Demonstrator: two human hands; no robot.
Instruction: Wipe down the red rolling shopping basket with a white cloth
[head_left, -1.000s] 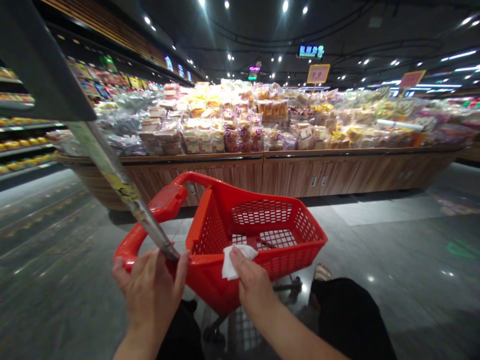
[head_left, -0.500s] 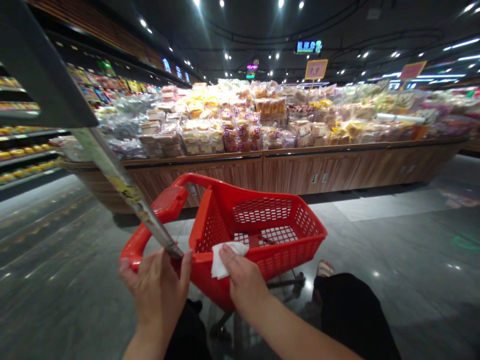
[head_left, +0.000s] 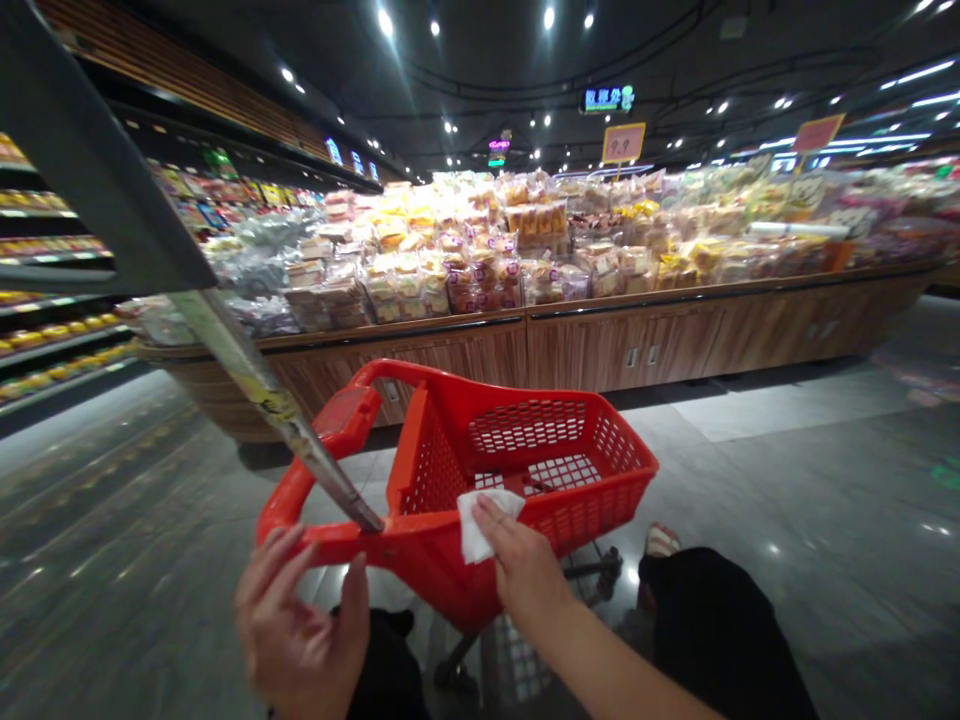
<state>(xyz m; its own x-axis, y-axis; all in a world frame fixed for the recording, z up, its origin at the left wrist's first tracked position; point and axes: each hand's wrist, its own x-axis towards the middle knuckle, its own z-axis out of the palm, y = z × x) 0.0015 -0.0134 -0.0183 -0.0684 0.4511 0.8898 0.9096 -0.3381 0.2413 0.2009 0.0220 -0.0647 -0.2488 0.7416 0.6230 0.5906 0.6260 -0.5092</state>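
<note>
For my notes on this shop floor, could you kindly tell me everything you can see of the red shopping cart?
The red shopping cart looks like glossy plastic, with a deep basket of perforated walls, a looped handle at the near end, and a dark frame beneath. It stands on the polished floor before a wooden display counter. The right hand presses a white wipe onto its near rim, while the left hand sits by the handle, fingers spread.

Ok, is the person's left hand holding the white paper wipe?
No, the right hand holds the white paper wipe at the rim of the red plastic basket.
</note>
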